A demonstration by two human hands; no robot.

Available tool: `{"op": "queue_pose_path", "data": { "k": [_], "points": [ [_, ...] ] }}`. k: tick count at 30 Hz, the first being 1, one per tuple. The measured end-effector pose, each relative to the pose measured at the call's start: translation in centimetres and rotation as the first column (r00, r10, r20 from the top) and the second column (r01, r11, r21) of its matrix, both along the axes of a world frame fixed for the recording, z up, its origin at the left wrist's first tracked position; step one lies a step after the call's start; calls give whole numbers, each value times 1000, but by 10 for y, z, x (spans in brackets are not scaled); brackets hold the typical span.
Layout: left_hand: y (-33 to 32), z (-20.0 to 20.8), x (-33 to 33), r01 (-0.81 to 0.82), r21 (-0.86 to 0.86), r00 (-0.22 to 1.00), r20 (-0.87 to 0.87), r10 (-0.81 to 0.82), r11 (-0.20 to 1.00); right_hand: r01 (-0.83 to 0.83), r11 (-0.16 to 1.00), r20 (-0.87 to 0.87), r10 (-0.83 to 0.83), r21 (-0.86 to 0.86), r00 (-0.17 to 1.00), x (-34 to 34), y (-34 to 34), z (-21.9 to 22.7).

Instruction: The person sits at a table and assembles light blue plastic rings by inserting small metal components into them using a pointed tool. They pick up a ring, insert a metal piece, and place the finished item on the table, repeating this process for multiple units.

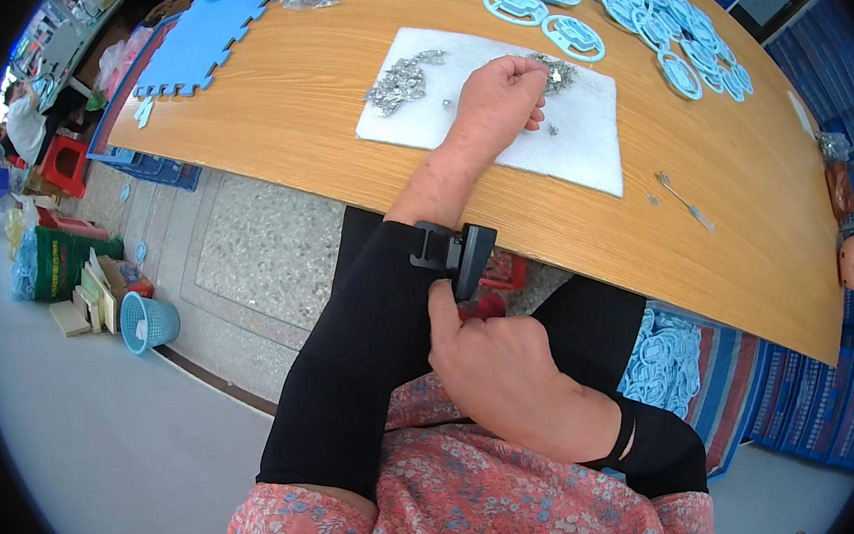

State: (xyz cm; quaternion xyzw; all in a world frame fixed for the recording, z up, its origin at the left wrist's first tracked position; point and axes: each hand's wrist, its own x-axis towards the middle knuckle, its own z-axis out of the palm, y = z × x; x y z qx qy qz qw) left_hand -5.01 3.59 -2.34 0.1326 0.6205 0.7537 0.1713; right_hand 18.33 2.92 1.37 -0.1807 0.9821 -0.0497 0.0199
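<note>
My left hand (502, 100) reaches over a white foam sheet (490, 41) on the wooden table. Its fingertips are pinched together at the edge of a pile of small silvery metal pieces (560, 74); whatever they hold is too small to make out. Another silvery heap (401, 86) lies on the sheet's left part. A black device on a strap (473, 261) sits round my left wrist over the black sleeve. My right hand (506, 376) is beside it, one finger stretched to the sleeve just below the strap. Its other fingers curl under, their tips hidden.
Light-blue round openwork pieces (575, 38) cover the table's far right. A blue foam mat (203, 39) lies far left, and a small thin tool (685, 201) near the right edge. Below right, a container holds more blue pieces (660, 359). A blue basket (148, 322) stands on the floor.
</note>
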Motion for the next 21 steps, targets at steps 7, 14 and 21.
{"op": "queue_pose_path", "data": {
  "k": [7, 14, 21],
  "points": [
    [1, 0, 2, 0, -45, 999, -47, -2, 999, -113, 988, -33, 117, 106, 993, -18, 1, 3],
    [-8, -1, -1, 43, 10, 999, -9, -43, 999, -177, 895, -75, 161, -409, 984, -23, 55, 27],
    [-4, 3, -3, 76, 100, 994, 68, -83, 992, 133, 847, -150, -242, -514, 959, 0, 133, 11]
  ]
}}
